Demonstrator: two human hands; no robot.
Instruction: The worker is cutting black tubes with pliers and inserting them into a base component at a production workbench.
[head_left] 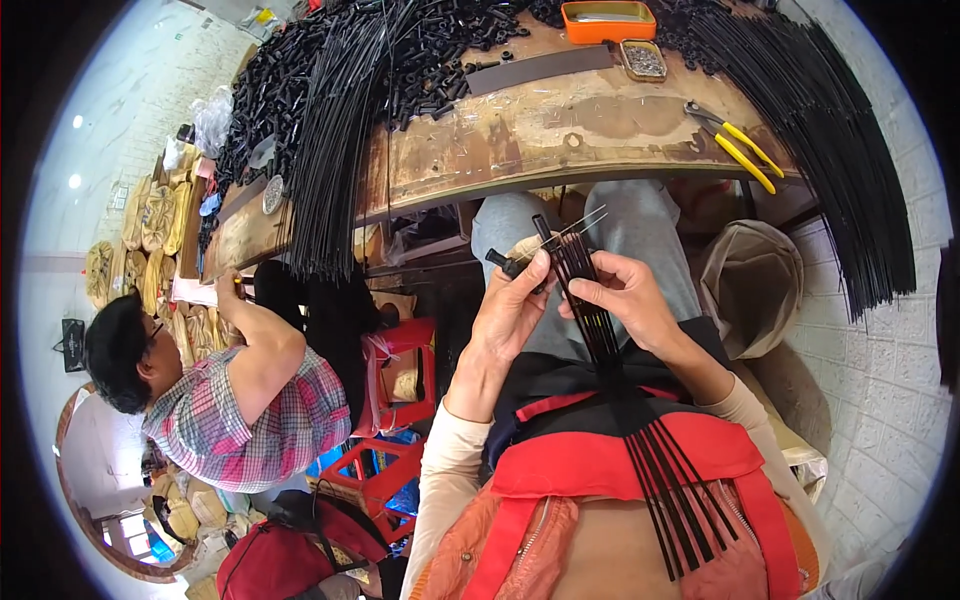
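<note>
My left hand (512,305) is closed, thumb and fingers gripping a short black plastic tube (503,262) at the upper end of a bundle of thin black rods (603,345), which look like umbrella ribs. A thin metal wire (588,220) juts from the top of the bundle toward the bench. My right hand (632,302) pinches the rods from the right, its thumb lying across them. Below my hands the rods fan out over my red and black apron (560,462). The fingers hide exactly where the tube and the rods meet.
A wooden bench (440,165) carries heaped black tubes (300,90), long rod bundles (335,170), yellow-handled pliers (740,150), an orange tray (608,32) and a small dish of metal bits (643,60). At left sits another person (250,410) near red stools (405,375).
</note>
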